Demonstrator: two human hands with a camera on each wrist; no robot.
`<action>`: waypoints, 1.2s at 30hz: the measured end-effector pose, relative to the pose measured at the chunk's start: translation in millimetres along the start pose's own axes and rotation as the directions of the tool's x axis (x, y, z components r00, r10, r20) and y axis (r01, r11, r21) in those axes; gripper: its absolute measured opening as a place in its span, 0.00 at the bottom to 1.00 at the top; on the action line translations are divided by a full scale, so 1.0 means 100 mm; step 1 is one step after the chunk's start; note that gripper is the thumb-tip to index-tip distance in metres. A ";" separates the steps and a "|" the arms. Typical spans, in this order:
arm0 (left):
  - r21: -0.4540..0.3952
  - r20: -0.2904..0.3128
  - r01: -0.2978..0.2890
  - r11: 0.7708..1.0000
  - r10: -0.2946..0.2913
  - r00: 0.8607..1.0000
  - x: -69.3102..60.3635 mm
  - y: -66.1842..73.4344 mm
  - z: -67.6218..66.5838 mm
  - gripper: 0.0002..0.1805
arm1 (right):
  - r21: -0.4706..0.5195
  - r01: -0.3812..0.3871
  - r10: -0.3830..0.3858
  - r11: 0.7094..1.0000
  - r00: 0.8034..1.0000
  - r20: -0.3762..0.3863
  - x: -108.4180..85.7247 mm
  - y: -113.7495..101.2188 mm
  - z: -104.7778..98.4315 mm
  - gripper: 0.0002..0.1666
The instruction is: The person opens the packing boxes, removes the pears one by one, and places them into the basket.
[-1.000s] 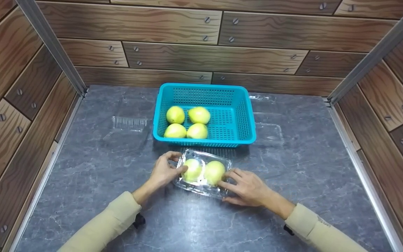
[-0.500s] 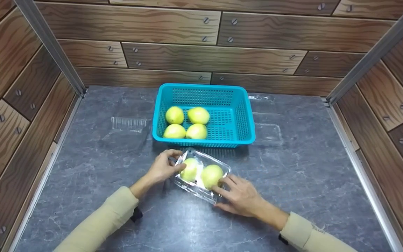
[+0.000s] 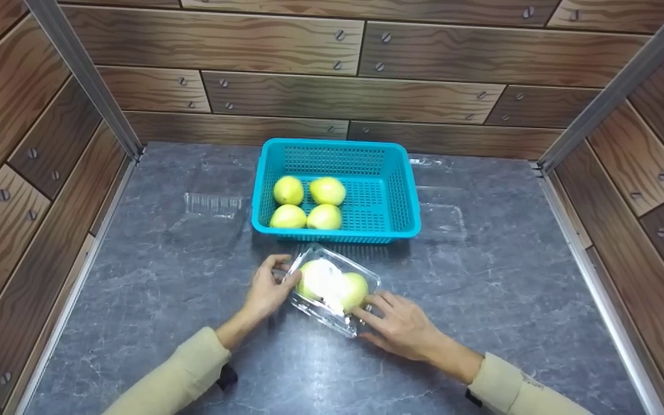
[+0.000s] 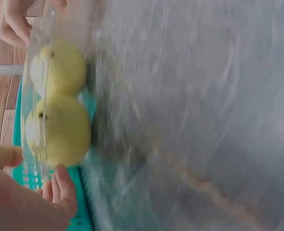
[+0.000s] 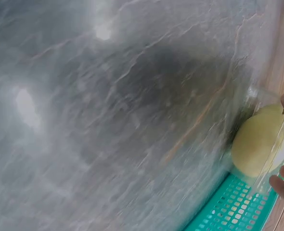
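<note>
A clear plastic clamshell box (image 3: 338,290) with two round yellow-green fruits (image 4: 62,130) inside sits tilted in front of the basket. Bright glare covers part of its lid in the head view. My left hand (image 3: 267,290) holds the box's left end between thumb and fingers; the left wrist view shows fingertips (image 4: 62,185) against that end. At the opposite end, my right hand (image 3: 401,325) grips the near right corner. In the right wrist view, one fruit (image 5: 257,142) shows through the plastic beside the right fingers (image 5: 282,185).
Behind the box stands a teal basket (image 3: 412,230) with several yellow-green fruits (image 3: 328,191) in its left half. Clear plastic pieces lie left (image 3: 212,204) and right (image 3: 444,221) of it. Wood-patterned walls (image 3: 286,92) enclose the grey table (image 3: 153,300).
The box's right end has swung toward the person, and the right hand has moved with it. The left hand has shifted slightly along its end. Fruits in the basket have stayed put.
</note>
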State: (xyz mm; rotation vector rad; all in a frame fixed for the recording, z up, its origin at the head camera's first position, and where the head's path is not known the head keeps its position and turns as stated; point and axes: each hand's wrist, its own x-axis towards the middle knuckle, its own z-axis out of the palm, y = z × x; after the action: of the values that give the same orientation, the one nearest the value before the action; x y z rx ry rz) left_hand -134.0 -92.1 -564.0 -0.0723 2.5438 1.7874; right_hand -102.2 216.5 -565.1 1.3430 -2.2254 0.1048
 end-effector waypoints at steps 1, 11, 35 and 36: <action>-0.012 -0.019 0.022 1.000 -0.022 1.000 -0.03 0.00 0.01 0.25 | 0.002 0.008 -0.008 1.000 1.000 -0.009 -0.01 0.02 -0.01 0.38; -0.321 -0.085 0.232 0.918 -0.272 0.959 -0.32 -0.01 0.08 0.28 | 0.038 0.065 -0.064 0.997 0.998 -0.027 -0.16 0.25 -0.07 0.24; -0.572 0.000 0.334 0.750 -0.406 0.914 -0.78 0.02 0.48 0.39 | -0.021 0.253 -0.254 0.967 0.961 -0.110 -0.18 0.53 0.10 0.15; -0.576 0.007 0.334 0.746 -0.404 0.915 -0.77 0.02 0.49 0.40 | -0.021 0.250 -0.251 0.968 0.962 -0.111 -0.18 0.54 0.10 0.15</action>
State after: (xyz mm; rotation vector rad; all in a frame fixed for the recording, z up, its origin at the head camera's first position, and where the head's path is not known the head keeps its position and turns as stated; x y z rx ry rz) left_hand -56.8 -43.9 -574.8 -0.6668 1.7678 2.3234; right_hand -145.1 253.9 -571.5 1.5633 -1.9437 0.0786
